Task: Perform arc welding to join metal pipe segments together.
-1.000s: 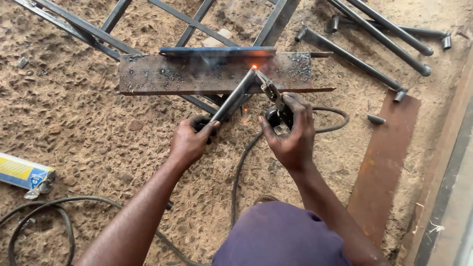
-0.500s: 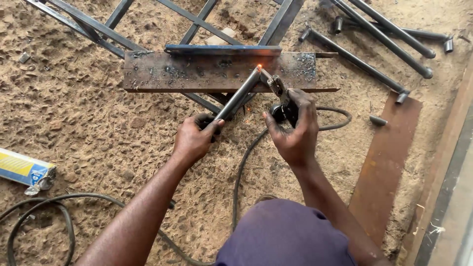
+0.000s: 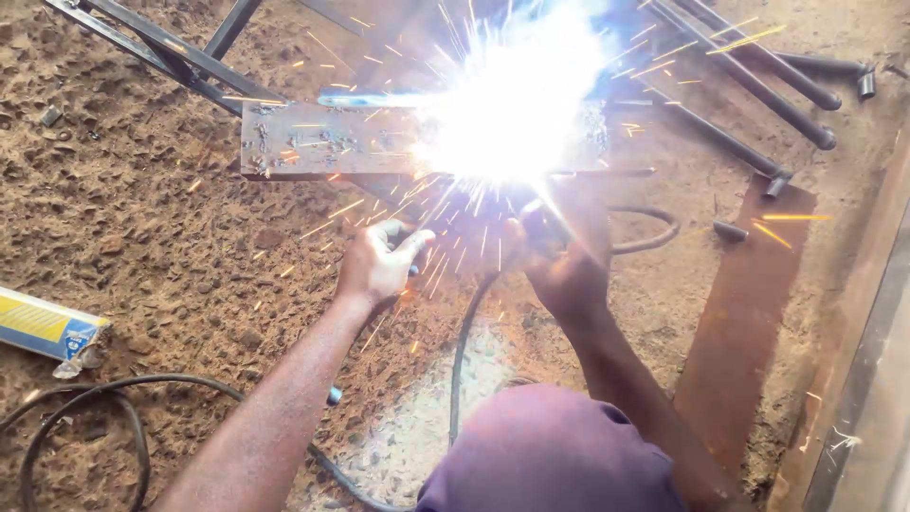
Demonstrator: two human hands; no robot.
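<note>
A bright welding arc (image 3: 507, 123) flares over the rusty flat steel plate (image 3: 313, 142) on the ground and throws sparks outward. My left hand (image 3: 379, 261) grips the near end of a slanted steel bar, most of which is lost in the glare. My right hand (image 3: 559, 261) is closed on the electrode holder, whose black cable (image 3: 460, 351) trails back toward me. A thin bar (image 3: 365, 99) lies along the plate's far edge.
Dark steel frame bars (image 3: 180, 57) cross the upper left. Several loose rods (image 3: 758, 66) lie at upper right. A rusty flat strip (image 3: 749, 322) lies on the right. A yellow and blue box (image 3: 47, 327) and a black cable loop (image 3: 85, 408) are at left.
The electrode tip only glowed at the plate before; now a full arc has struck, with white glare and sparks flying. Both hands stay in place.
</note>
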